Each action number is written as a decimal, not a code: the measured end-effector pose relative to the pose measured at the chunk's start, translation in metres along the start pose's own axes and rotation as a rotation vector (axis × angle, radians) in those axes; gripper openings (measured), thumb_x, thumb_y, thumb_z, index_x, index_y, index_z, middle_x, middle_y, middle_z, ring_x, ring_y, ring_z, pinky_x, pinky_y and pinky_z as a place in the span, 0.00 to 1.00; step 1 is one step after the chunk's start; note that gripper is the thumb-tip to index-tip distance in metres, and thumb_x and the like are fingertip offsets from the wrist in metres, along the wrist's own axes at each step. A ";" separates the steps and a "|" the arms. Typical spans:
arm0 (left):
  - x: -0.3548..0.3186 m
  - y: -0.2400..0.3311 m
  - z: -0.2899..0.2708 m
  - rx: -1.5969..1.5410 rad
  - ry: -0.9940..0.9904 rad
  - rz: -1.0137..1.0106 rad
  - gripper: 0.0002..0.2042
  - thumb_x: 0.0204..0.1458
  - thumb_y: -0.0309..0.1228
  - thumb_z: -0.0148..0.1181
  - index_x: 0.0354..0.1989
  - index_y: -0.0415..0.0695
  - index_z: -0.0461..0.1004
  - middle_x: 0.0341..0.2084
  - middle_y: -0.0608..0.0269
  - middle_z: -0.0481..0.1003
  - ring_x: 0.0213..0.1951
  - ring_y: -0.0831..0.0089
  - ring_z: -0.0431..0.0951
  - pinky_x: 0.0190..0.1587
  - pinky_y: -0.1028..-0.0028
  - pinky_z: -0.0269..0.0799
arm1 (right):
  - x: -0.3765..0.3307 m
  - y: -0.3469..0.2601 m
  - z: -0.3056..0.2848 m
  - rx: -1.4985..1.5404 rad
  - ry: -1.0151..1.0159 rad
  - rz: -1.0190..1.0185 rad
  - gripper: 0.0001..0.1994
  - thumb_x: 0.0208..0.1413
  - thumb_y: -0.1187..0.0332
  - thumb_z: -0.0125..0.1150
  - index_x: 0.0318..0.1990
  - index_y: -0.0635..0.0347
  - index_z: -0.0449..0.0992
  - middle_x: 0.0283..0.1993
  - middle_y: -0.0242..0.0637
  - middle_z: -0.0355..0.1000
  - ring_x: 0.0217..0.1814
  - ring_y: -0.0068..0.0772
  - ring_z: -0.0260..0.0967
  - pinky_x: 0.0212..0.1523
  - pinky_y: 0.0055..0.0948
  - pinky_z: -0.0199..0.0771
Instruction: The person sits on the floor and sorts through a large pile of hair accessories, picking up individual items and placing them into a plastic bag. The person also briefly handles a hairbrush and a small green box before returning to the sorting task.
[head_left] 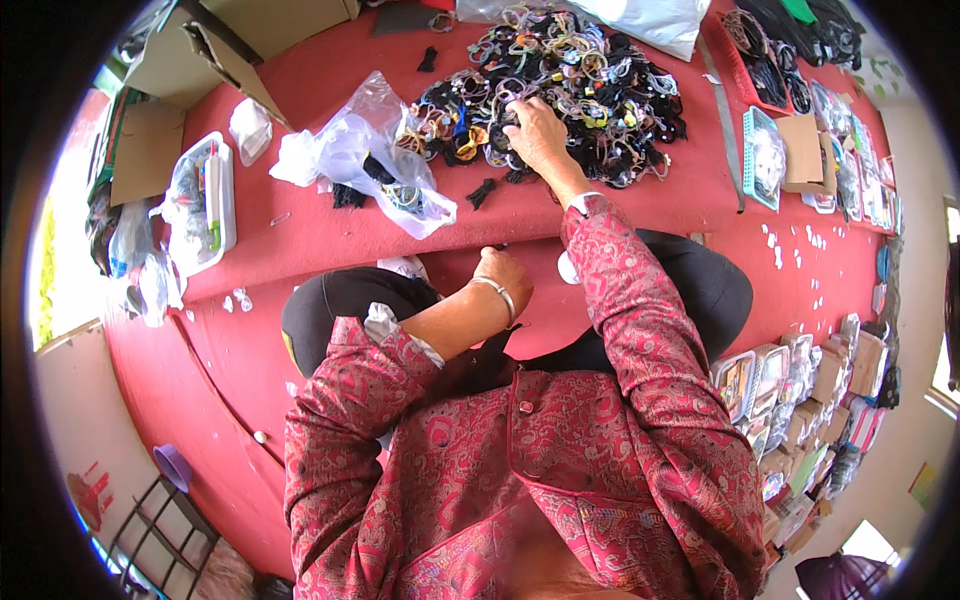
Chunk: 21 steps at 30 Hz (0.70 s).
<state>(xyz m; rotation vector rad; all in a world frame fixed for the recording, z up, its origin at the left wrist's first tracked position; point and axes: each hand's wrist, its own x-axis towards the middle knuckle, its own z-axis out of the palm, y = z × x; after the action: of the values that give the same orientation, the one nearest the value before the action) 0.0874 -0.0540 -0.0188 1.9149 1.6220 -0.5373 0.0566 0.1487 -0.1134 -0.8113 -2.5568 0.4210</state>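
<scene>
A large heap of hair ties (590, 80), mostly black with coloured and beaded ones among them, lies on the red-covered work surface. My right hand (540, 132) reaches onto its near left part, thumb and forefinger apart, touching the ties; the other fingertips are partly hidden. Close to my lap, my left hand (503, 272) is closed in a fist, with a silver bangle at the wrist. A bit of something dark shows at its top, too small to name. Between the hands lies a small black bundle of ties (481, 193). Left of the heap, a clear plastic bag (375, 150) partly covers more ties.
Another black bundle (427, 59) lies at the far side. A white tray (226, 200) with bagged items and cardboard boxes (150, 150) stand at left. At right are a red basket (735, 62), a blue basket (762, 190) and several packed containers (770, 375).
</scene>
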 end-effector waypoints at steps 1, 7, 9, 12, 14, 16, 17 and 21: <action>0.000 0.000 -0.001 -0.004 -0.019 0.002 0.09 0.46 0.32 0.51 0.31 0.48 0.77 0.32 0.61 0.75 0.38 0.66 0.74 0.38 0.67 0.65 | -0.002 0.000 0.003 -0.094 -0.014 -0.077 0.10 0.39 0.68 0.59 0.33 0.54 0.71 0.32 0.36 0.68 0.36 0.41 0.68 0.36 0.35 0.69; 0.004 0.001 0.002 0.018 -0.005 0.005 0.09 0.46 0.33 0.51 0.32 0.48 0.76 0.33 0.61 0.75 0.38 0.66 0.74 0.38 0.67 0.65 | -0.013 0.022 0.012 -0.180 -0.304 -0.088 0.06 0.41 0.73 0.50 0.27 0.55 0.73 0.26 0.43 0.72 0.29 0.47 0.70 0.29 0.42 0.69; 0.004 0.001 0.000 -0.020 -0.017 -0.008 0.09 0.46 0.33 0.51 0.32 0.48 0.76 0.33 0.61 0.75 0.38 0.66 0.74 0.38 0.67 0.65 | -0.016 0.034 0.008 -0.178 -0.330 -0.103 0.06 0.40 0.73 0.50 0.27 0.55 0.73 0.26 0.43 0.72 0.29 0.47 0.70 0.29 0.42 0.69; 0.005 0.002 -0.001 0.023 -0.023 -0.010 0.09 0.47 0.32 0.50 0.33 0.48 0.76 0.33 0.62 0.75 0.39 0.67 0.74 0.37 0.67 0.65 | -0.032 0.041 0.005 -0.185 -0.392 -0.104 0.05 0.41 0.73 0.50 0.26 0.58 0.72 0.24 0.46 0.71 0.29 0.47 0.71 0.29 0.42 0.70; 0.005 0.002 -0.002 0.056 -0.006 -0.012 0.09 0.47 0.32 0.49 0.33 0.49 0.76 0.33 0.62 0.75 0.39 0.67 0.74 0.37 0.67 0.65 | -0.037 0.037 0.003 -0.201 -0.410 -0.041 0.05 0.41 0.73 0.51 0.27 0.60 0.73 0.26 0.48 0.72 0.30 0.48 0.71 0.30 0.42 0.71; 0.004 0.004 0.000 0.058 0.019 -0.010 0.09 0.47 0.32 0.49 0.33 0.49 0.76 0.33 0.62 0.75 0.39 0.67 0.74 0.37 0.67 0.65 | -0.040 0.031 -0.001 -0.176 -0.382 0.001 0.06 0.41 0.72 0.51 0.27 0.60 0.73 0.26 0.48 0.72 0.30 0.49 0.71 0.30 0.42 0.71; 0.004 0.004 0.001 0.044 0.008 -0.011 0.09 0.47 0.33 0.49 0.33 0.49 0.76 0.33 0.62 0.75 0.39 0.67 0.74 0.37 0.67 0.65 | -0.039 0.027 -0.002 -0.163 -0.368 0.020 0.06 0.41 0.72 0.51 0.27 0.60 0.73 0.26 0.48 0.72 0.30 0.49 0.71 0.30 0.43 0.71; 0.007 0.004 0.004 0.043 0.004 -0.006 0.09 0.47 0.33 0.50 0.34 0.49 0.76 0.33 0.63 0.75 0.39 0.67 0.74 0.38 0.67 0.65 | -0.025 0.013 0.004 -0.134 -0.256 0.118 0.07 0.43 0.65 0.55 0.27 0.58 0.71 0.28 0.43 0.71 0.34 0.46 0.70 0.32 0.42 0.70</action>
<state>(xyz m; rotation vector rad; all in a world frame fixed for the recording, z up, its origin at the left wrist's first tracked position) 0.0930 -0.0515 -0.0259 1.9439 1.6311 -0.5749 0.0799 0.1434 -0.1297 -1.0198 -2.8071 0.4166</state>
